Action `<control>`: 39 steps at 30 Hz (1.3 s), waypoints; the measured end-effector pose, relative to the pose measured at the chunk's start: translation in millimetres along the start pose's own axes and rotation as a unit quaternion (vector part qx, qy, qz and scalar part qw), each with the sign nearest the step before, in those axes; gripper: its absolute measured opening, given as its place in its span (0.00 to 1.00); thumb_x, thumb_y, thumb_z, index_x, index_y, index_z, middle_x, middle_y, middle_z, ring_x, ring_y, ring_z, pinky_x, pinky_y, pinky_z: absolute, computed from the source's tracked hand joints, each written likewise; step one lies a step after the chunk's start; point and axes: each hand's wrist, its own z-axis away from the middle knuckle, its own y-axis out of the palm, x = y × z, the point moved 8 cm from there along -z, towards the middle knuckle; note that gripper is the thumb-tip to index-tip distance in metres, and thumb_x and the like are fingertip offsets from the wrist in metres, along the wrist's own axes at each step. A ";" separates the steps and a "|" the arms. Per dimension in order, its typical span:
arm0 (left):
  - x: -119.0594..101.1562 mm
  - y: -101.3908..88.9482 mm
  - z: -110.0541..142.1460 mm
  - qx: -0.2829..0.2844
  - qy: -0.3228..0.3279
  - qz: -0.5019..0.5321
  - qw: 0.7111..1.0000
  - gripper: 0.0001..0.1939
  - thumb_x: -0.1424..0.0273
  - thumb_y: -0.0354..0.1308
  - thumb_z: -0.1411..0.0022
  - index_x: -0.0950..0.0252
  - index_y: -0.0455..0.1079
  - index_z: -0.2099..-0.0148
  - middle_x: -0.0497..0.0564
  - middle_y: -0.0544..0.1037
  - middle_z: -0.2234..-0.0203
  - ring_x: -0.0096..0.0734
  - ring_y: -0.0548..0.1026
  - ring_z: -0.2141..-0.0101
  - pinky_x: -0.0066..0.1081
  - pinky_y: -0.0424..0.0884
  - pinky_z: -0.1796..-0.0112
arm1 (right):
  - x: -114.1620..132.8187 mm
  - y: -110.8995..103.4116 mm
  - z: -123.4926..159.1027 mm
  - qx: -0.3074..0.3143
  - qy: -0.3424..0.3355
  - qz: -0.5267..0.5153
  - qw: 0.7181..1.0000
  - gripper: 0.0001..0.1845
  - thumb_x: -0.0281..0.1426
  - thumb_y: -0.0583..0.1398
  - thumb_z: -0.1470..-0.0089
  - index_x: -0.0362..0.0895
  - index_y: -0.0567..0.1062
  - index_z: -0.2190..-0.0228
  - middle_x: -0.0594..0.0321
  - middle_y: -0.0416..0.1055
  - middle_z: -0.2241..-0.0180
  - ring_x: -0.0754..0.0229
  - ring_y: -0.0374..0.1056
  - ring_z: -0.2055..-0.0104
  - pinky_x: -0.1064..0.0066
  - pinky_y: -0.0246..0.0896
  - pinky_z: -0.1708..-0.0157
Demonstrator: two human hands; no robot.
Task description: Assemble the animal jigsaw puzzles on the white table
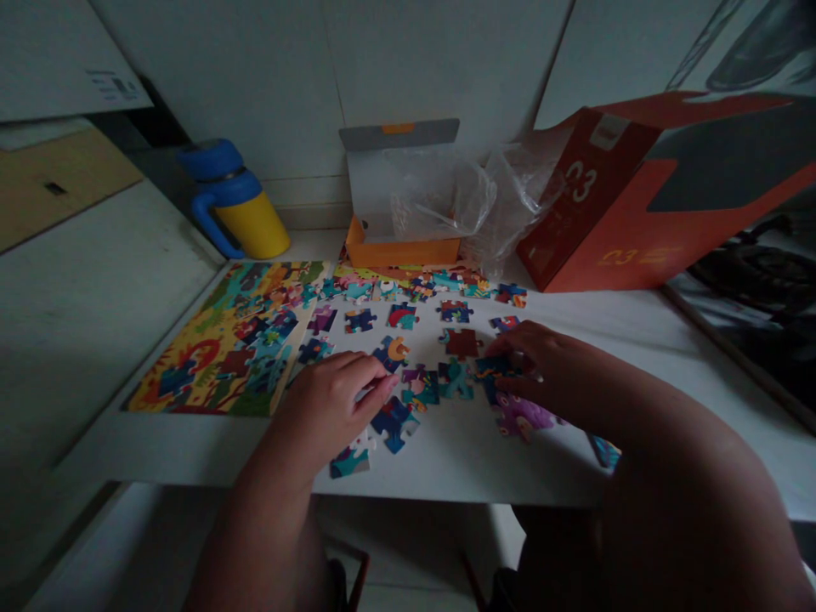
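My left hand is closed with thumb and forefinger pinched, and whatever is between the tips is hidden. It hovers by a blue puzzle piece with an orange crescent and a dark blue piece. My right hand has its fingers bent around a dark blue puzzle piece lying on the table. Just below that hand is a purple puzzle piece. Between both hands lie a teal piece, a multicoloured piece and a brown-red piece.
A colourful picture sheet with pieces on it covers the table's left side. Behind stand a blue and yellow jug, an open orange box and crumpled clear plastic. A large red box stands at right.
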 end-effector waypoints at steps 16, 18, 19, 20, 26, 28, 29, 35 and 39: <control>-4.9 -2.1 -1.1 -0.002 -0.005 0.015 1.000 0.09 0.69 0.60 0.24 0.61 0.73 0.62 0.49 0.80 0.66 0.34 0.79 0.64 0.36 0.72 0.61 | -17.1 12.9 0.3 -0.056 -0.023 -0.002 0.998 0.12 0.38 0.65 0.42 0.50 0.80 0.57 0.55 0.78 0.53 0.50 0.76 0.58 0.58 0.71 0.56; -4.8 -2.4 -1.4 0.000 -0.010 0.017 1.000 0.10 0.69 0.60 0.24 0.61 0.73 0.63 0.49 0.80 0.67 0.34 0.79 0.64 0.36 0.72 0.60 | -16.8 12.6 1.0 -0.060 -0.024 0.000 0.998 0.12 0.38 0.65 0.43 0.50 0.80 0.57 0.55 0.78 0.54 0.50 0.76 0.58 0.57 0.71 0.55; -4.9 -2.4 -1.5 0.001 -0.011 0.018 1.000 0.10 0.69 0.60 0.24 0.61 0.73 0.63 0.50 0.80 0.67 0.34 0.79 0.64 0.37 0.72 0.60 | -16.4 13.1 1.4 -0.060 -0.026 -0.001 0.998 0.12 0.38 0.64 0.43 0.50 0.80 0.57 0.55 0.78 0.54 0.50 0.76 0.58 0.57 0.72 0.55; -5.2 -2.6 -1.6 0.001 -0.010 0.019 1.000 0.10 0.69 0.60 0.24 0.61 0.73 0.63 0.50 0.80 0.67 0.34 0.79 0.64 0.37 0.72 0.61 | -15.9 13.9 1.9 -0.060 -0.029 -0.003 0.998 0.12 0.38 0.64 0.42 0.50 0.80 0.57 0.55 0.78 0.54 0.50 0.77 0.58 0.56 0.72 0.55; -6.2 -3.1 -1.3 0.000 -0.006 0.016 1.000 0.10 0.69 0.60 0.24 0.61 0.74 0.63 0.49 0.80 0.67 0.34 0.78 0.64 0.37 0.72 0.61 | -13.1 17.9 8.1 -0.074 -0.034 0.023 0.996 0.15 0.41 0.64 0.40 0.51 0.80 0.54 0.52 0.78 0.50 0.46 0.77 0.56 0.53 0.74 0.55; -6.0 -3.0 -1.3 0.000 -0.006 0.015 1.000 0.10 0.69 0.60 0.24 0.62 0.74 0.63 0.49 0.80 0.67 0.33 0.79 0.64 0.37 0.72 0.61 | -11.3 19.7 9.6 -0.067 -0.027 0.038 0.997 0.18 0.43 0.65 0.42 0.51 0.80 0.52 0.52 0.77 0.49 0.45 0.78 0.55 0.51 0.74 0.54; -6.0 -2.9 -1.4 0.000 -0.005 0.014 1.000 0.10 0.68 0.60 0.24 0.62 0.74 0.62 0.49 0.80 0.67 0.33 0.79 0.64 0.37 0.72 0.61 | -10.0 20.3 10.1 -0.064 -0.026 0.042 0.997 0.19 0.43 0.66 0.42 0.51 0.79 0.51 0.51 0.77 0.48 0.44 0.78 0.54 0.50 0.74 0.53; -5.5 -2.3 -1.6 0.002 -0.008 0.015 1.000 0.10 0.68 0.60 0.24 0.62 0.73 0.62 0.49 0.80 0.67 0.33 0.78 0.65 0.37 0.71 0.62 | -7.0 23.0 9.9 -0.063 -0.022 0.044 0.997 0.23 0.45 0.68 0.44 0.51 0.78 0.49 0.50 0.75 0.45 0.44 0.78 0.54 0.49 0.74 0.52; -6.5 -2.2 -1.7 0.000 -0.007 0.014 1.000 0.11 0.68 0.60 0.24 0.62 0.72 0.64 0.49 0.79 0.68 0.33 0.78 0.65 0.37 0.71 0.62 | -6.7 25.0 8.2 -0.067 -0.022 0.045 0.996 0.23 0.45 0.67 0.42 0.50 0.78 0.48 0.50 0.75 0.44 0.43 0.78 0.54 0.48 0.74 0.51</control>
